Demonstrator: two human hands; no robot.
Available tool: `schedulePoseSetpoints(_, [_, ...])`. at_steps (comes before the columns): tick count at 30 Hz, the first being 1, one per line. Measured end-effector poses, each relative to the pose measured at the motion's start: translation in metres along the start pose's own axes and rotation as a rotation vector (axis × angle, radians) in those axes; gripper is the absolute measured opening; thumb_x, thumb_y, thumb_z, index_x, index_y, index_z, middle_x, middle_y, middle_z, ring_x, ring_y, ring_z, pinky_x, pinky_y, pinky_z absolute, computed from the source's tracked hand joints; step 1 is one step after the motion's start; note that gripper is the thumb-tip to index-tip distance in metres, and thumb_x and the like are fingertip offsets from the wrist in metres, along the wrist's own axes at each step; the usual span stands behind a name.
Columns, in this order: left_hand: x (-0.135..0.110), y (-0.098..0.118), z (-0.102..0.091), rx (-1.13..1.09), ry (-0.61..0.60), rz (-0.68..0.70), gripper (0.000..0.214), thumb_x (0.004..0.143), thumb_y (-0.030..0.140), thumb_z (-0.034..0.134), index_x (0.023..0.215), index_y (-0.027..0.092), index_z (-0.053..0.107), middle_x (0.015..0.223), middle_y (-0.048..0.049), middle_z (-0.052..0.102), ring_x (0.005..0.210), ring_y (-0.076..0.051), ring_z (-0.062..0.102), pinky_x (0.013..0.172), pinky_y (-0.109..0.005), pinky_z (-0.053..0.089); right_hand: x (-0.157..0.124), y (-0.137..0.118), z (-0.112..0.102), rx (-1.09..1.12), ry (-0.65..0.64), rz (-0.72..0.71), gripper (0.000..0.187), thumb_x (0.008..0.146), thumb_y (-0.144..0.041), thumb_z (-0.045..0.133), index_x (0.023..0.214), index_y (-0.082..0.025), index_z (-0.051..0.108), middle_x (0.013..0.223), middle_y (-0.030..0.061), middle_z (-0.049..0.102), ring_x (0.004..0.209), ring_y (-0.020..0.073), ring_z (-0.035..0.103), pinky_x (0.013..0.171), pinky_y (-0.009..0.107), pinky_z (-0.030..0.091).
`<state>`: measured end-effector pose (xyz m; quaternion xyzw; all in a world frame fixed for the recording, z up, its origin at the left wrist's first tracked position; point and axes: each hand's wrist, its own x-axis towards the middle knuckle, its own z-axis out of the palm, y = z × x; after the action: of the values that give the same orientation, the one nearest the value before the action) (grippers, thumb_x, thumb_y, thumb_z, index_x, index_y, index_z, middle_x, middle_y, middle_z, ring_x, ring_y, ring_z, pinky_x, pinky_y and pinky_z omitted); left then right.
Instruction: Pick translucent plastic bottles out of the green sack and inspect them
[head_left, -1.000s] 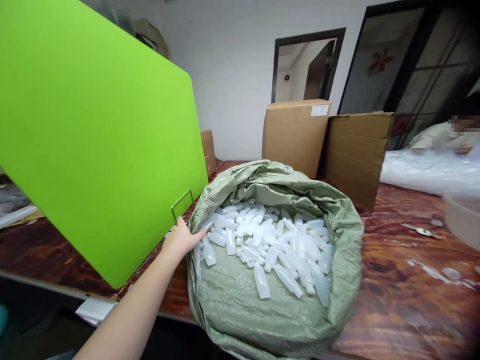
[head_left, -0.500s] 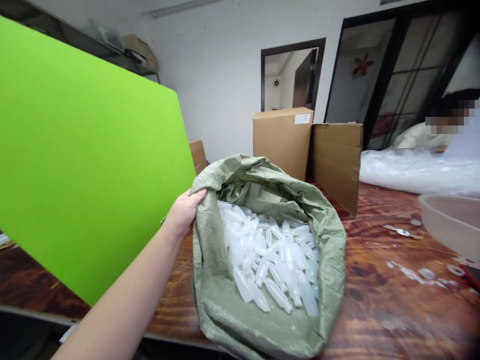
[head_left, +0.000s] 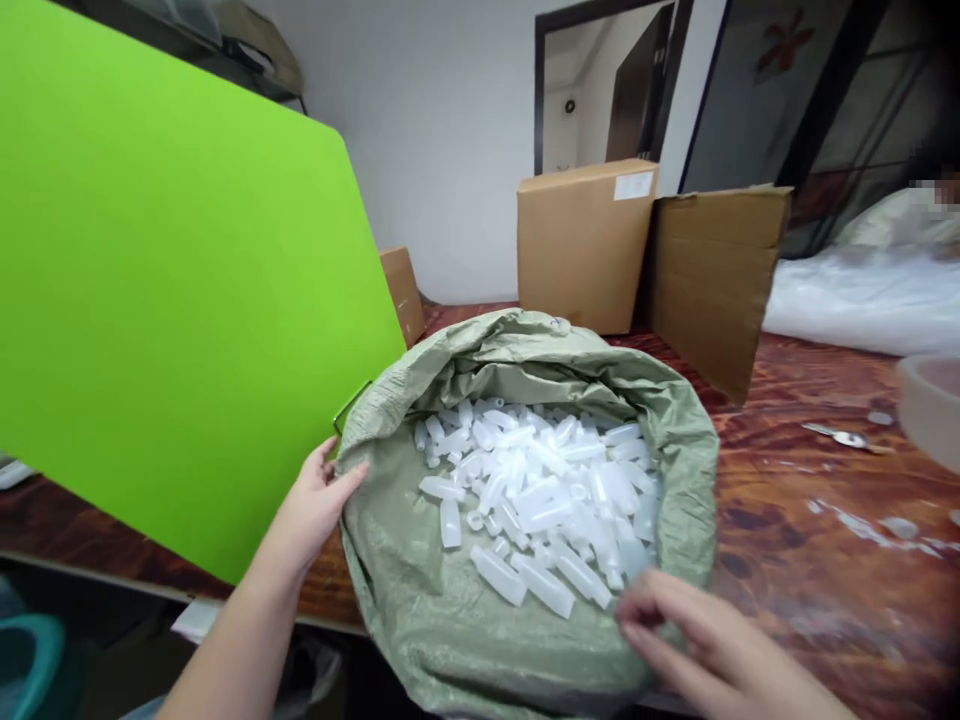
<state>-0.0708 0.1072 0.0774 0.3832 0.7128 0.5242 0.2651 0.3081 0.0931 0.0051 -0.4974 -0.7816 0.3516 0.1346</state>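
A green woven sack (head_left: 420, 640) stands with its mouth wide and its rim rolled outward. Inside lies a heap of small translucent white plastic bottles (head_left: 540, 480) with narrow necks. My left hand (head_left: 311, 510) is closed at the sack's left rim, the thumb over the edge and some fingertips partly hidden behind it. Over the front right part of the rim is my right hand (head_left: 682, 640), slightly blurred. Its thumb and forefinger are bent with a gap between them, close to the nearest bottles, and I see nothing held.
A large bright green board (head_left: 180, 290) leans on the left. Cardboard boxes (head_left: 581, 255) stand behind the sack. Keys (head_left: 847, 438), white scraps and a pale tub (head_left: 930, 410) are on the wooden table (head_left: 780, 560) at right. A teal bucket (head_left: 30, 650) is low at left.
My right hand has come into view from the lower right. My left hand has moved lower and left along with the sack's rim, the mouth is wider, and more bottles show.
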Motion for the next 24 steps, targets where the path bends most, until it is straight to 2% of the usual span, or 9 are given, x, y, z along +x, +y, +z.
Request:
schedulePoseSetpoints(2, [-0.014, -0.009, 0.003, 0.238, 0.209, 0.08, 0.085, 0.073, 0.035, 0.062, 0.14, 0.008, 0.018, 0.139, -0.0255, 0.034, 0.121, -0.035, 0.045, 0.097, -0.05, 0.042, 0.032, -0.015, -0.009, -0.098, 0.081, -0.095, 0.022, 0.087, -0.037, 0.044, 0.089, -0.026, 0.063, 0.093, 0.0046, 0.064, 0.089, 0.0176, 0.059, 0.079, 0.025, 0.042])
schedulePoseSetpoints(4, [-0.032, -0.015, 0.01, 0.538, 0.361, 0.369, 0.082, 0.075, 0.034, 0.061, 0.141, 0.009, 0.019, 0.142, -0.0242, 0.027, 0.129, -0.038, 0.032, 0.105, -0.055, 0.029, 0.064, -0.02, -0.019, -0.306, 0.191, -0.073, 0.022, 0.086, -0.025, 0.042, 0.094, -0.021, 0.063, 0.094, 0.0073, 0.064, 0.088, 0.0195, 0.059, 0.077, 0.028, 0.042])
schedulePoseSetpoints(5, [-0.042, -0.017, 0.015, 0.646, 0.315, 0.583, 0.074, 0.077, 0.03, 0.059, 0.14, 0.014, 0.023, 0.141, -0.0204, 0.031, 0.13, -0.036, 0.031, 0.107, -0.054, 0.026, 0.078, -0.02, -0.023, -0.406, 0.219, -0.028, 0.024, 0.085, -0.019, 0.041, 0.095, -0.018, 0.063, 0.094, 0.0087, 0.064, 0.088, 0.0199, 0.06, 0.077, 0.028, 0.041])
schedulePoseSetpoints(6, [-0.052, -0.018, 0.021, 0.712, 0.154, 0.791, 0.064, 0.08, 0.025, 0.055, 0.138, 0.02, 0.028, 0.137, -0.0156, 0.039, 0.128, -0.032, 0.035, 0.108, -0.05, 0.028, 0.091, -0.018, -0.028, -0.485, 0.209, 0.013, 0.026, 0.085, -0.016, 0.04, 0.097, -0.016, 0.063, 0.096, 0.0099, 0.064, 0.088, 0.0199, 0.06, 0.077, 0.028, 0.041])
schedulePoseSetpoints(8, [-0.069, -0.021, 0.037, 0.772, -0.378, 1.007, 0.049, 0.083, 0.016, 0.049, 0.13, 0.027, 0.04, 0.123, -0.0084, 0.054, 0.117, -0.024, 0.048, 0.1, -0.038, 0.04, 0.111, -0.012, -0.036, -0.57, 0.152, 0.051, 0.028, 0.085, -0.016, 0.04, 0.102, -0.015, 0.062, 0.099, 0.0102, 0.063, 0.09, 0.0194, 0.061, 0.077, 0.027, 0.04])
schedulePoseSetpoints(10, [-0.08, -0.024, 0.056, 0.846, -0.785, 0.918, 0.039, 0.082, 0.014, 0.048, 0.119, 0.024, 0.05, 0.114, -0.0069, 0.059, 0.105, -0.022, 0.055, 0.09, -0.034, 0.047, 0.124, -0.008, -0.038, -0.6, 0.081, 0.051, 0.027, 0.086, -0.023, 0.043, 0.104, -0.016, 0.062, 0.101, 0.0098, 0.063, 0.088, 0.02, 0.061, 0.076, 0.028, 0.041])
schedulePoseSetpoints(12, [-0.084, -0.03, 0.076, 0.944, -0.909, 0.779, 0.03, 0.081, 0.015, 0.049, 0.11, 0.02, 0.055, 0.113, -0.0085, 0.059, 0.102, -0.024, 0.055, 0.088, -0.037, 0.049, 0.133, -0.008, -0.033, -0.625, 0.028, 0.057, 0.027, 0.084, -0.029, 0.047, 0.102, -0.016, 0.062, 0.1, 0.0111, 0.063, 0.086, 0.0225, 0.062, 0.074, 0.03, 0.042])
schedulePoseSetpoints(17, [-0.079, -0.044, 0.107, 1.075, -0.885, 0.724, 0.027, 0.082, 0.01, 0.044, 0.104, 0.016, 0.058, 0.119, -0.0118, 0.056, 0.104, -0.029, 0.054, 0.087, -0.043, 0.048, 0.149, -0.011, -0.013, -0.664, -0.04, 0.101, 0.025, 0.076, -0.017, 0.052, 0.098, -0.012, 0.063, 0.098, 0.0171, 0.063, 0.086, 0.0281, 0.063, 0.071, 0.034, 0.043])
schedulePoseSetpoints(24, [-0.074, -0.058, 0.091, 0.696, -0.852, 0.636, 0.04, 0.077, 0.003, 0.043, 0.113, 0.017, 0.053, 0.122, -0.0116, 0.054, 0.111, -0.028, 0.05, 0.094, -0.044, 0.043, 0.139, -0.014, -0.028, -0.533, 0.041, 0.066, 0.024, 0.081, -0.022, 0.051, 0.102, -0.014, 0.061, 0.104, 0.0146, 0.058, 0.081, 0.0207, 0.062, 0.076, 0.031, 0.044])
